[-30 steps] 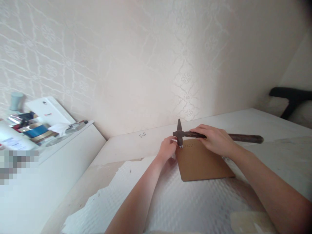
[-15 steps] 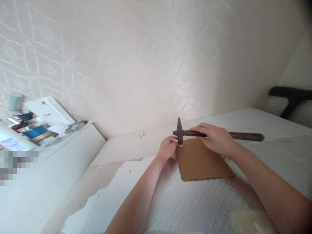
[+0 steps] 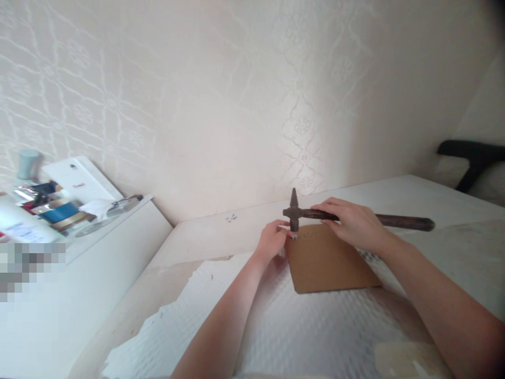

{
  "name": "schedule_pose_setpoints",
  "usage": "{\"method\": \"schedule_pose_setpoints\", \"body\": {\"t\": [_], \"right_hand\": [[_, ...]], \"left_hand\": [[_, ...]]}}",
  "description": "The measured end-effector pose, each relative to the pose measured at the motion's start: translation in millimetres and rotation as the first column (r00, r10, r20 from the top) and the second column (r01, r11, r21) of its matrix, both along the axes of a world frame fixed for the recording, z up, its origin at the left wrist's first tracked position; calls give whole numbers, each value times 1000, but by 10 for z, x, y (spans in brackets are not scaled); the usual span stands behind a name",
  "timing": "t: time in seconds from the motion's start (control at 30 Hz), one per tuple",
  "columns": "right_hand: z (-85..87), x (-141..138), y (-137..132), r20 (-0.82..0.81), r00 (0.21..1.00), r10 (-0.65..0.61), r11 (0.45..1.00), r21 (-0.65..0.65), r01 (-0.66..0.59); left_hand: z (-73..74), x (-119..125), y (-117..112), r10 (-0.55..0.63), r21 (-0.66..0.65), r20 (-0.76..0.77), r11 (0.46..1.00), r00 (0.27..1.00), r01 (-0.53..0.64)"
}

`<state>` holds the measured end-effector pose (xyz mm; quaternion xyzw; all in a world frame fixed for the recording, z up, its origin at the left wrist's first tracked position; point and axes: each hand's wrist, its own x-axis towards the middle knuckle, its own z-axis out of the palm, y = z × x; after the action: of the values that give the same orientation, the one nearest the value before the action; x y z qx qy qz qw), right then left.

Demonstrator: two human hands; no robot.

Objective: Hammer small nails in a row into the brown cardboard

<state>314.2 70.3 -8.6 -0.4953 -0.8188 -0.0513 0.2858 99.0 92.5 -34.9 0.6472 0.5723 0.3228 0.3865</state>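
Observation:
My right hand [image 3: 353,222] is wrapped round the dark wooden handle of a hammer [image 3: 292,212], its head over the far left corner of a brown flat sheet [image 3: 329,263] that looks like cardboard or leather. Under the striking face sits a small silvery pronged piece [image 3: 294,237], pinched at the sheet's edge by my left hand [image 3: 273,239]; the fingertips are partly hidden. Along the sheet's far edge runs a row of small marks [image 3: 310,235]. A narrow gap shows between hammer face and piece.
White bubble-textured wrap [image 3: 185,310] lies under the sheet on a white table [image 3: 398,197]. Several tiny bits [image 3: 231,217] lie near the wall. At left, a white cabinet [image 3: 130,237] carries a white box [image 3: 84,176] and assorted items. A black armrest [image 3: 471,152] stands at right.
The hammer head has lifted slightly off the silvery piece, where it was touching before. My left hand has stayed in place at the sheet's corner.

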Motion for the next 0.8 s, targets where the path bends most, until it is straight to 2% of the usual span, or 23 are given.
{"method": "schedule_pose_setpoints", "body": {"t": [0.53,0.63,0.8], "right_hand": [[-5,-10,3,35,999,-3,999,-38,4],[0,-30,-5,4,1000,10,1000,-19,-10],[-8,-61,-14,17,998,58,996,-67,-57]], "left_hand": [[-19,-1,9,9,-3,20,1000,1000,-9],[5,2,-5,13,-6,5,1000,1000,-13],[19,6,-2,29,27,-49,999,998,-28]]}}
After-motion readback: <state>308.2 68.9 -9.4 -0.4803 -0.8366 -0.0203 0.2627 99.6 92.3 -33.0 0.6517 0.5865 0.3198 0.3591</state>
